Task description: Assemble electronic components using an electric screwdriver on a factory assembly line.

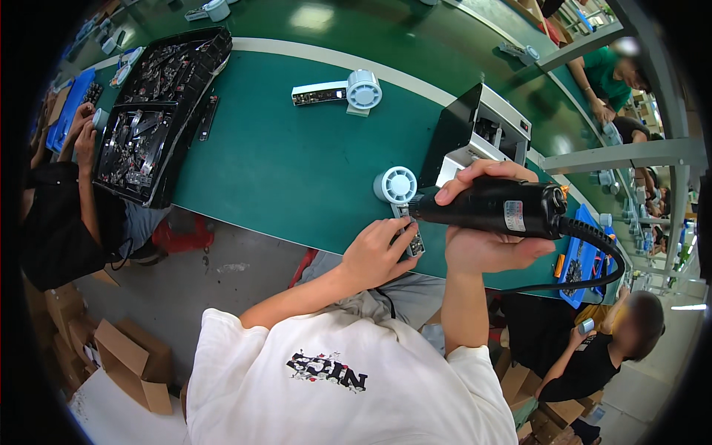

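Observation:
My right hand (pixel 482 237) is wrapped round a black electric screwdriver (pixel 482 210), held level with its tip pointing left. That tip meets a small handheld fan (pixel 396 185) with a round light-blue head, lying on the green bench near its front edge. With closed fingers my left hand (pixel 380 251) grips the fan's opened handle, where bare circuit parts show. A thick coiled cord (pixel 602 241) runs from the back of the screwdriver. Farther off lies a second fan (pixel 362 90), its white handle open on a circuit board.
A black tray (pixel 141 144) full of small dark parts sits at the left. A white and black machine (pixel 486 126) stands beyond my right hand. Blue bins (pixel 578 267) are at the right. Co-workers (pixel 623 348) sit on both sides; cartons (pixel 133 363) lie on the floor.

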`<state>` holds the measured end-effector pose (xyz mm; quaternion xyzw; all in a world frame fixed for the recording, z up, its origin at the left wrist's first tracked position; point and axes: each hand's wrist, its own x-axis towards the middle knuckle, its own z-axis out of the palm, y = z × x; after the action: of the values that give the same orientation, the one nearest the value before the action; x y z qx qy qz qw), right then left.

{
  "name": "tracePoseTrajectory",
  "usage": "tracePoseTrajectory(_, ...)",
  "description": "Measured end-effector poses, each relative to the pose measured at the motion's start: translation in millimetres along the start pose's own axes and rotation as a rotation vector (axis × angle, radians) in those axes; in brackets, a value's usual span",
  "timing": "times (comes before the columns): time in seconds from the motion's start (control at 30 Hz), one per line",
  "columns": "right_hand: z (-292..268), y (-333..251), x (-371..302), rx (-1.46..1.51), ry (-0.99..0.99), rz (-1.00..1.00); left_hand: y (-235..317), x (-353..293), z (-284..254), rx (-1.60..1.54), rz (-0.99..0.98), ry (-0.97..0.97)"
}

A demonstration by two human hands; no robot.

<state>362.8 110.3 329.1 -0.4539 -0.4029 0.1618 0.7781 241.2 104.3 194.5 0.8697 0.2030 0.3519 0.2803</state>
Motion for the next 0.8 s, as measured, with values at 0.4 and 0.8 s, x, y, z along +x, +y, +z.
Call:
tracePoseTrajectory(0.4,10,-1,-25,-0.24,-0.088,0.134,-4,-6,0,-0.003,0.043,0.013)
tracePoseTrajectory(0.8,-26,-24,-10,0.214,-0.064,-0.079,2,-1,4,0.017,0.011,0.031)
